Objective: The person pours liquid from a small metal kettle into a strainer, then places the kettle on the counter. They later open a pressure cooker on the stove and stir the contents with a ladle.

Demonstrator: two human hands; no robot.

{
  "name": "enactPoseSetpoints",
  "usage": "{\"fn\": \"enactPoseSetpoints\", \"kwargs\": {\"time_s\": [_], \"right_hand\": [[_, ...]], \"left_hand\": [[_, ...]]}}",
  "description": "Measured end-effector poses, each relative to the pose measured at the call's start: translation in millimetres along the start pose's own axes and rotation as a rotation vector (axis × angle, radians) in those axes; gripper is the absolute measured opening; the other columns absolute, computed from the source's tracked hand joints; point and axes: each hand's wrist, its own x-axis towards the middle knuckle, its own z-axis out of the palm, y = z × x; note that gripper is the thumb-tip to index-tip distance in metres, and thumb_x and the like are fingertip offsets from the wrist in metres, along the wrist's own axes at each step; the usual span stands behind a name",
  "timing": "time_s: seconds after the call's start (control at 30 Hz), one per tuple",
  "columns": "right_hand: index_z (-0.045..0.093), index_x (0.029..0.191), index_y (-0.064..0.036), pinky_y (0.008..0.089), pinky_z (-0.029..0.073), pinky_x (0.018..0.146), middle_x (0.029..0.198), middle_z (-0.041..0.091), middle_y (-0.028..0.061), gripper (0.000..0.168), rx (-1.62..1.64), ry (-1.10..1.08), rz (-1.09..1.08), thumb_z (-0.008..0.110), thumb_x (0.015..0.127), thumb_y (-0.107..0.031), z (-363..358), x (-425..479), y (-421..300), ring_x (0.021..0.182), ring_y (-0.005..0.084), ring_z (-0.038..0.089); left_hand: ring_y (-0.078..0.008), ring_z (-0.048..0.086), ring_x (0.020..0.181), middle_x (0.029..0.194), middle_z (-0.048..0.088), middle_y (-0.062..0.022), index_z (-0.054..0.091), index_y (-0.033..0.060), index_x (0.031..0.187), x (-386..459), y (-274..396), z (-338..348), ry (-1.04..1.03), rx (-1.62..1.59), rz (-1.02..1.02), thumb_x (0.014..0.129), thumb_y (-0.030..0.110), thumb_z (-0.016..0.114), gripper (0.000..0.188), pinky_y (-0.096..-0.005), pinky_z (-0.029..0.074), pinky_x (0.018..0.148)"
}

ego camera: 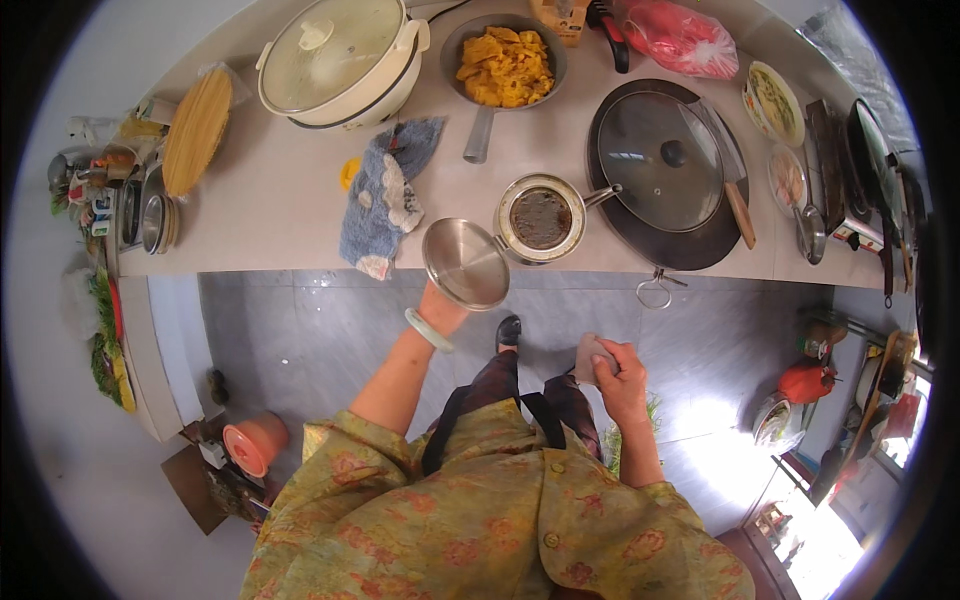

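Note:
A stainless steel oil pot [544, 255] with a spout stands near the counter's front edge. Dark brown residue or liquid [540, 217] fills its round inner strainer. Its metal lid [466, 264] is tipped back to the left, inner face up. Behind that lid reaches my left hand [441, 309], with a pale bangle at the wrist; the lid hides its fingers, so whether it grips the lid or a handle is not visible. Below the counter, over the floor, my right hand [622, 375] pinches a small greyish cloth or pad [595, 360].
Left of the pot lies a blue-grey towel [382, 199]. A pan of yellow cooked food [504, 67] and a lidded cream electric pot [337, 67] stand behind. At right, a cleaver [731, 172] rests on a large glass-lidded pan [660, 165]. A metal ring [654, 295] juts past the edge.

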Motion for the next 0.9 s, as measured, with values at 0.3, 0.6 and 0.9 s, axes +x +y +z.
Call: {"fn": "enactPoseSetpoints", "kwargs": {"time_s": [0.3,0.6,0.9], "right_hand": [[0.064,0.105,-0.005,0.0337,0.047,0.075,0.089,0.060,0.0144,0.026,0.016,-0.019,0.000,0.064,0.080,-0.011,9,3,-8,0.082,0.0288,0.059],[0.064,0.105,-0.004,0.0340,0.047,0.074,0.090,0.060,0.0147,0.025,0.069,0.007,0.018,0.064,0.080,-0.010,13,-2,2,0.082,0.0296,0.059],[0.062,0.104,-0.002,0.0289,0.046,0.074,0.088,0.060,0.0112,0.024,0.103,0.055,0.047,0.063,0.081,-0.008,7,-10,15,0.081,0.0213,0.059]], "left_hand": [[-0.0286,0.055,0.106,0.109,0.062,-0.0131,0.062,0.0053,0.109,5,0,-13,-0.107,-0.251,-0.103,0.083,0.011,0.057,0.028,-0.0386,0.041,0.095],[-0.0333,0.043,0.122,0.131,0.043,-0.0177,0.040,0.0048,0.129,-12,-42,7,-0.252,-0.816,-0.411,0.091,0.027,0.048,0.045,-0.0437,0.036,0.103],[-0.0384,0.034,0.129,0.143,0.030,-0.0215,0.030,0.0034,0.138,-6,-29,-9,-0.350,-0.745,-0.362,0.095,0.038,0.039,0.055,-0.0478,0.032,0.108]]}}
